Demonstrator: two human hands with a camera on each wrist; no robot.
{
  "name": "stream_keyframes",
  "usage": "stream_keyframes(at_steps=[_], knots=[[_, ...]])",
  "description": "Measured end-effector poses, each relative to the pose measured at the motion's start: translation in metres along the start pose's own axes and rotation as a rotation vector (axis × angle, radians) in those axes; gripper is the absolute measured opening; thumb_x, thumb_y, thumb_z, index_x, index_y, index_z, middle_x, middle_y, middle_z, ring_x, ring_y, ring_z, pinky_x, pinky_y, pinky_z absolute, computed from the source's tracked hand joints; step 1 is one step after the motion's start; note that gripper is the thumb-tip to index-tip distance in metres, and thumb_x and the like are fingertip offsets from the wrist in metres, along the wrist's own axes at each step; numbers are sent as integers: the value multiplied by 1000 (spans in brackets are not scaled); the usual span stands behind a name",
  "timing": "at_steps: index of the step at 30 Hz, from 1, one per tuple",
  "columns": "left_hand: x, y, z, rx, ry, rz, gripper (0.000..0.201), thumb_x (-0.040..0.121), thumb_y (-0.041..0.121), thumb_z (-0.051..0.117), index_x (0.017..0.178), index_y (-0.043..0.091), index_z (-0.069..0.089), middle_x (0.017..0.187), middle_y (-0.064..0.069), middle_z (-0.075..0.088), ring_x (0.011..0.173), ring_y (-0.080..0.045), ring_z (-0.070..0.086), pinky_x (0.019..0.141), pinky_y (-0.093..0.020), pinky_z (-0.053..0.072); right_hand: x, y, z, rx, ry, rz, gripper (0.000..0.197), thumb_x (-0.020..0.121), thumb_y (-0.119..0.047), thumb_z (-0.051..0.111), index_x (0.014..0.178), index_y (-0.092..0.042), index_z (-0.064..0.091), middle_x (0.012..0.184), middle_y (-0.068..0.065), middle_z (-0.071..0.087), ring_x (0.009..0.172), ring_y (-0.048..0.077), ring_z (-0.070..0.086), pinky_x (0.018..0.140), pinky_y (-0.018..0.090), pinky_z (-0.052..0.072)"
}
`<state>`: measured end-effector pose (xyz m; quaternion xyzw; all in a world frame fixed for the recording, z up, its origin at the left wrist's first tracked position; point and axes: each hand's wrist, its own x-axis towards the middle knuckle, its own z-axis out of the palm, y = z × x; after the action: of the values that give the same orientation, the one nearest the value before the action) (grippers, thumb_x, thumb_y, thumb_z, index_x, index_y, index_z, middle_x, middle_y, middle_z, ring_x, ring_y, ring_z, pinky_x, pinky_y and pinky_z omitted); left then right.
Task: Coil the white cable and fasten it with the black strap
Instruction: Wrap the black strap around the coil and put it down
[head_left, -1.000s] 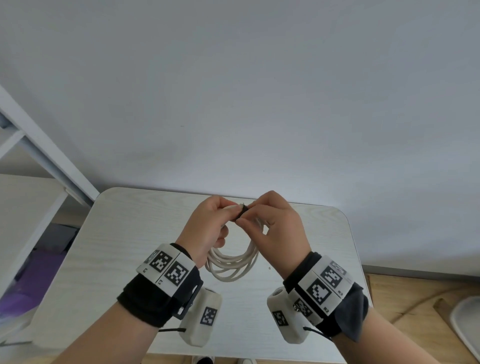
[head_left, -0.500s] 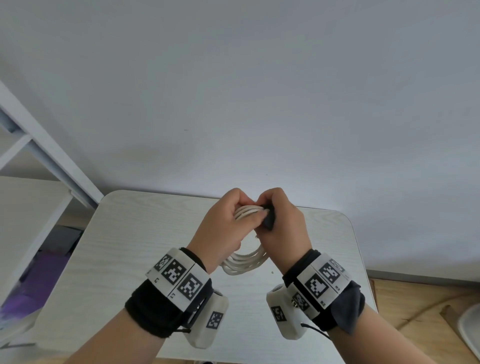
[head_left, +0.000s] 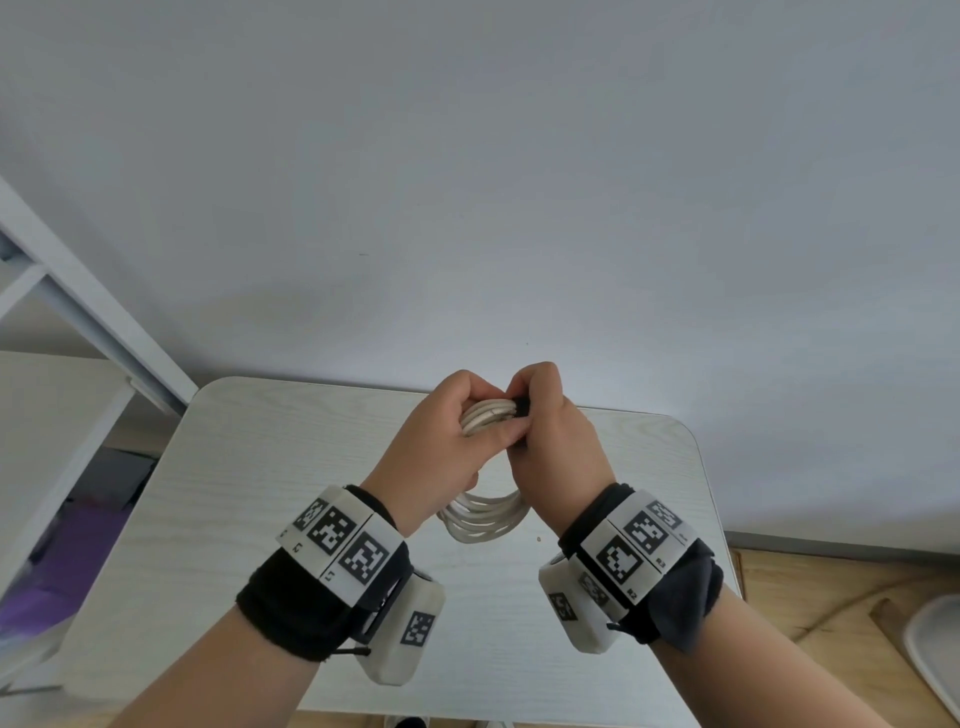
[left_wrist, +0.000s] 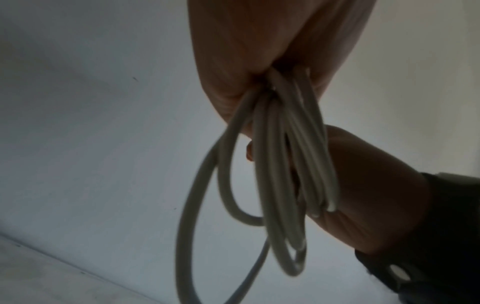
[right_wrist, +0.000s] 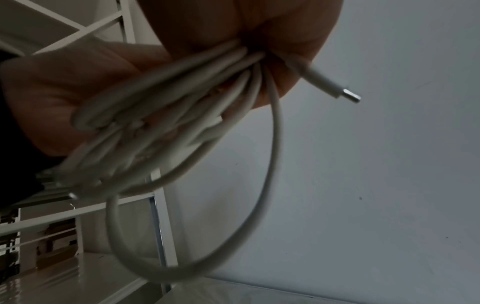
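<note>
The white cable (head_left: 488, 415) is wound into a coil of several loops, held above the table between both hands. My left hand (head_left: 452, 441) grips the top of the bundle, thumb across the strands. My right hand (head_left: 545, 431) pinches the black strap (head_left: 521, 405) against the coil's top. The lower loops (head_left: 483, 522) hang between my wrists. In the left wrist view the loops (left_wrist: 280, 185) dangle from my curled fingers. In the right wrist view the coil (right_wrist: 166, 115) fans out of my grip, and a metal-tipped plug (right_wrist: 337, 90) sticks out to the right.
A small pale wood-grain table (head_left: 260, 493) lies under my hands, set against a plain grey wall (head_left: 519, 182). A white shelf frame (head_left: 78, 312) stands at the left. Wooden floor (head_left: 810, 587) and a white tray edge (head_left: 935, 649) show at the right.
Both hands have lifted the coil and turned it, so the top strands now show between them. The right hand has drawn the strap over the bundle's top.
</note>
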<state>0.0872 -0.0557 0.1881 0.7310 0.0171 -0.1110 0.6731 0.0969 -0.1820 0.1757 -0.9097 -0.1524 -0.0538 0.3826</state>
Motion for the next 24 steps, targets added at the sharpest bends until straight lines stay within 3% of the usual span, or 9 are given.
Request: stream_keyframes(at_steps=[2,5,9,12,16,18,21,24], knots=[[0,-2,-2,45,5,26,18,80,19,71,91,17,57,67,0,54,46,-11,39,42,-22,34,0,3,1,40,-9,-13,37,75,8,42,91,-22,27,68,-10,44,57,17,49,48,27,37],[0,-5,-3,108,34,91,19,79,15,72,93,17,59,71,2,60,45,-3,44,43,-17,35,0,2,-1,188,-29,3,39,72,11,44,94,-17,30,78,1,52,69,23,56,58,34,47],[0,-9,-6,82,126,101,17,78,13,73,90,19,62,63,12,59,43,0,45,42,-16,35,-2,5,-8,427,-121,141,38,76,2,58,101,-15,36,96,0,53,80,13,57,68,18,48],[3,-10,-9,-38,187,79,16,78,12,72,90,17,63,55,15,56,44,-6,43,42,-22,34,-9,2,-6,517,-172,180,22,85,-14,54,103,-15,43,86,3,61,71,16,61,66,26,52],[4,-11,-2,-97,261,59,18,80,12,70,94,18,62,63,7,55,46,-10,42,42,-24,35,-11,-4,3,401,-74,200,10,94,-17,42,103,-18,38,75,-3,54,60,12,52,55,24,45],[3,-12,3,-133,280,48,26,82,13,68,103,27,59,69,4,56,44,-9,42,40,-23,36,-10,-5,7,369,-14,228,11,95,-22,41,104,-21,35,73,-6,51,58,9,49,53,24,40],[4,-14,5,-13,231,95,44,89,14,61,120,44,53,85,7,62,44,-7,48,43,-23,45,-8,-3,9,322,25,247,9,95,-23,40,102,-22,35,70,-8,51,58,4,48,51,16,35],[3,-19,5,225,199,214,32,93,13,53,110,39,58,88,15,64,53,-5,59,52,-14,48,-7,-2,8,314,45,246,7,94,-20,42,99,-20,36,76,-9,54,66,3,53,55,12,41]])
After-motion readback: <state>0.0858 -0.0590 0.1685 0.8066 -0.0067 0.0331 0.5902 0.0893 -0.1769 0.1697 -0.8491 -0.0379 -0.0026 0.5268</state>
